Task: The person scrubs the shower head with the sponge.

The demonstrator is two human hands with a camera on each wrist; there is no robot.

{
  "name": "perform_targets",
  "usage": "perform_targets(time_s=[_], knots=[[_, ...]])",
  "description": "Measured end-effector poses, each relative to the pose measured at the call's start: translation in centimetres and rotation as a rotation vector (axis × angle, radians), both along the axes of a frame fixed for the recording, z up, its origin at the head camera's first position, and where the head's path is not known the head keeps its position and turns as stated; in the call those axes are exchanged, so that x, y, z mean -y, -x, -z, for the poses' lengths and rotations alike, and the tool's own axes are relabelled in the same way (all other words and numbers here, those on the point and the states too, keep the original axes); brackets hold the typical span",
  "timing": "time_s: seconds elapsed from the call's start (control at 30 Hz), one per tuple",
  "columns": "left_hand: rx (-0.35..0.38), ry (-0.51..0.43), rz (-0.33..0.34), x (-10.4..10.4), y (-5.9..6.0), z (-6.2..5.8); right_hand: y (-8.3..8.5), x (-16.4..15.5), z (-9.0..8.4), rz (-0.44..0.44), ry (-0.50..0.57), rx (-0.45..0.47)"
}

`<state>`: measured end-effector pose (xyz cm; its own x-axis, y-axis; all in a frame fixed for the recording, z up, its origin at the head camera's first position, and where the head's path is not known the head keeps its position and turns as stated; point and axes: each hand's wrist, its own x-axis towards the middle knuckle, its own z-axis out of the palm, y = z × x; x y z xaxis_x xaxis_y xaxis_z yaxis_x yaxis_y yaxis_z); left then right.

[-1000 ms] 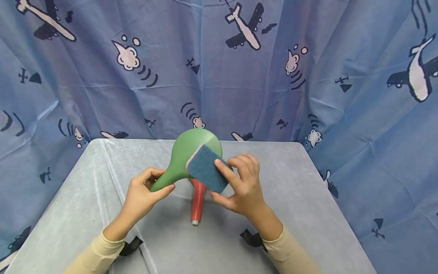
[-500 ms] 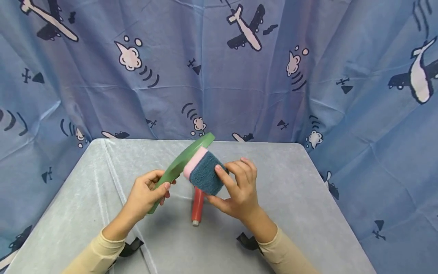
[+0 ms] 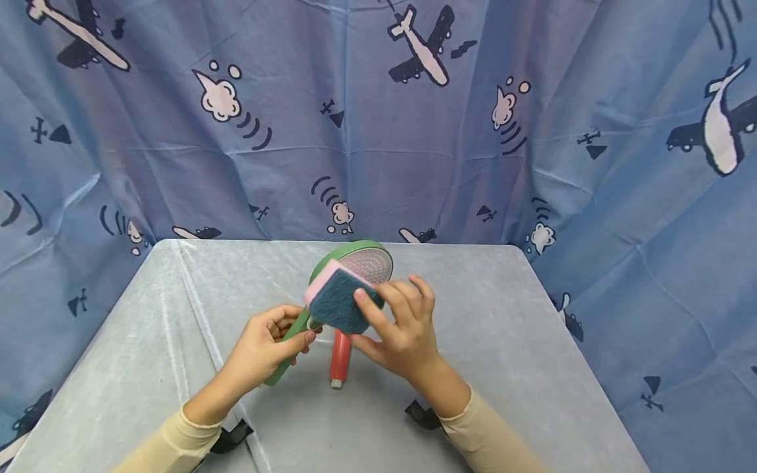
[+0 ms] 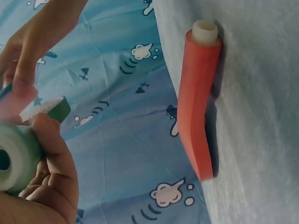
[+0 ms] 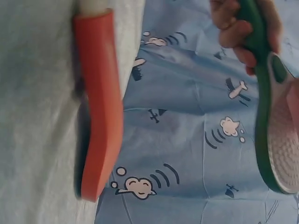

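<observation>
My left hand [image 3: 269, 345] grips the handle of a green shower head [image 3: 322, 266], holding it tilted above the table with its pale nozzle face toward me. In the right wrist view the shower head [image 5: 262, 116] shows a green button below the face. A sponge [image 3: 343, 301], blue scouring side out and pink foam behind, is pinched between the fingers and thumb of my right hand [image 3: 402, 325]. It overlaps the nozzle face in the head view. Below them a red shower head [image 3: 340, 360] lies on the table, its far part hidden behind the sponge.
The grey cloth-covered table [image 3: 503, 341] spreads out under both hands. A blue curtain [image 3: 284, 118] with airplane prints hangs behind and to the sides. Dark straps [image 3: 233, 437] stick out at both wrists.
The green shower head has turned in my left hand, from its smooth back through edge-on to its nozzle face. My right hand and the sponge have shifted slightly left.
</observation>
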<state>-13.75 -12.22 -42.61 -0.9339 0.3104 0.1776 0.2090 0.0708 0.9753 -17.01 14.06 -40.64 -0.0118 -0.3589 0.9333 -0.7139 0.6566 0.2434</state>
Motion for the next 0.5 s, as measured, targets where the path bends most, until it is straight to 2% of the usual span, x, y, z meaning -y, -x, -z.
perform_targets(time_s=[0.07,0.1,0.2,0.3,0.37,0.5], knots=[[0.014,0.000,0.008,-0.1,-0.1,0.1,0.1,0.0,0.0,0.022,-0.057,-0.055],[0.027,-0.005,0.011,-0.1,-0.1,0.2,0.2,-0.2,0.0,0.038,-0.052,-0.061],[0.065,-0.039,0.018,-0.3,-0.2,0.1,0.5,-1.0,-0.5,0.096,0.066,0.008],[0.075,-0.044,-0.005,-0.4,-0.3,0.0,0.6,-1.5,-0.7,0.113,0.171,0.098],[0.069,-0.029,-0.026,-0.3,-0.4,0.0,0.4,-1.2,-0.6,0.092,0.149,0.105],[0.055,-0.002,-0.039,-0.3,-0.4,0.0,0.0,-0.1,-0.1,0.021,0.005,0.045]])
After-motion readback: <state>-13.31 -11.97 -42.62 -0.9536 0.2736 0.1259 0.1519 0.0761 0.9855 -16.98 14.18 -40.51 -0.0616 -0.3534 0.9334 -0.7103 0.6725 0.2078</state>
